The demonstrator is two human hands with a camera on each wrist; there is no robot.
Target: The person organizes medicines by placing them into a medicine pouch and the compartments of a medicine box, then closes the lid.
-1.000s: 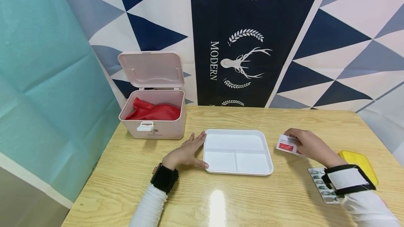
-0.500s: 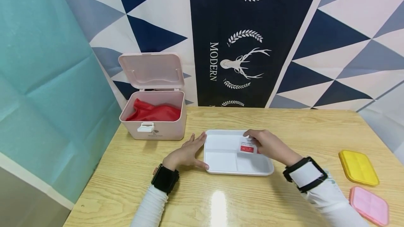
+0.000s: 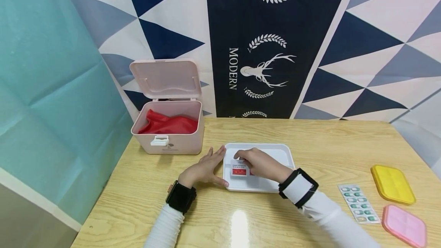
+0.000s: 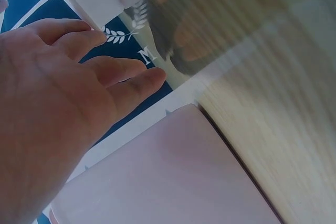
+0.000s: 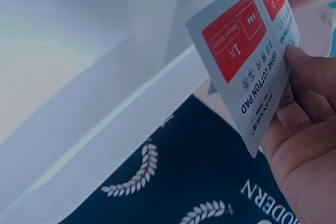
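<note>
My right hand [image 3: 256, 162] pinches a small white and red cotton pad packet [image 3: 239, 167] and holds it over the left front compartment of the white divided tray [image 3: 279, 152]. In the right wrist view the packet [image 5: 247, 59] hangs just above the tray [image 5: 79, 77], pinched between my fingers [image 5: 302, 108]. My left hand [image 3: 203, 167] lies flat on the table with straight fingers against the tray's left edge. The left wrist view shows those fingers [image 4: 94, 66] spread and holding nothing.
An open pink box [image 3: 167, 125] with red cloth [image 3: 165, 124] inside stands at the back left. A blister pack of pills [image 3: 358, 203], a yellow lid [image 3: 392, 184] and a pink lid [image 3: 404, 225] lie at the right front. Patterned cloth hangs behind.
My right hand has carried the packet leftward from the table's right side to over the tray's left front compartment. The left hand has stayed put.
</note>
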